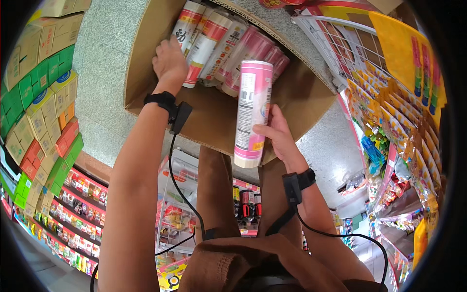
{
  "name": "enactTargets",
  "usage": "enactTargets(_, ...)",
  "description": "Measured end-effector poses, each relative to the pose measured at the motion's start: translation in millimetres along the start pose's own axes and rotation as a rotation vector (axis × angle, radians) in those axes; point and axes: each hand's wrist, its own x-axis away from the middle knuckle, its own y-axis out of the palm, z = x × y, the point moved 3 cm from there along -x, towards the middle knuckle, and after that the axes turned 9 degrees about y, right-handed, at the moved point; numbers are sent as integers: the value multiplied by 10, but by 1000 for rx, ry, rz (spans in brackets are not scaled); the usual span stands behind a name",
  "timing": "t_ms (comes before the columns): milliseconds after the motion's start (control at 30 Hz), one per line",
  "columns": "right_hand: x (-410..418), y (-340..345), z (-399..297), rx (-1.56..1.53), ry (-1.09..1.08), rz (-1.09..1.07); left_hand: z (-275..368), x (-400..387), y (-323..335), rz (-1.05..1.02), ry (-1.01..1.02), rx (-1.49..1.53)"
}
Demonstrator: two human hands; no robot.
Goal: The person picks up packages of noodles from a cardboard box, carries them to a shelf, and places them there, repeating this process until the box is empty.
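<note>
My right hand [279,135] grips a pink-and-white cylindrical pack [251,113], apparently of dried noodles, from its right side, thumb across the front. The pack is nearly upright in view, over the near part of an open cardboard box [215,131]. My left hand [169,64] reaches into the box's left side, against a white-and-red cylindrical pack [188,22]; the back of the hand hides its grip. Beside it lie another red-and-white pack [208,45], a clear-wrapped white pack [224,51] and several pink packs [251,47].
Stacked cartons [47,76] rise on the left, above shelves of small packets [76,215]. A wire rack [350,40] and hanging snack bags [405,120] stand on the right. Black cables [175,160] trail from both wrist straps. Bottles [248,204] show between my legs.
</note>
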Motion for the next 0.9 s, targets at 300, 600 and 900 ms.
enactTargets(300,-206,419,-238,424,-254,99,621,894,-213,-746,-201,1950)
enactTargets(600,-981,181,101,183,-107,432,154,937,-454,-401,-147,1988)
enactTargets(900,-1842,162,172,627,307,1082,115,947,-382,-347,-32,1954)
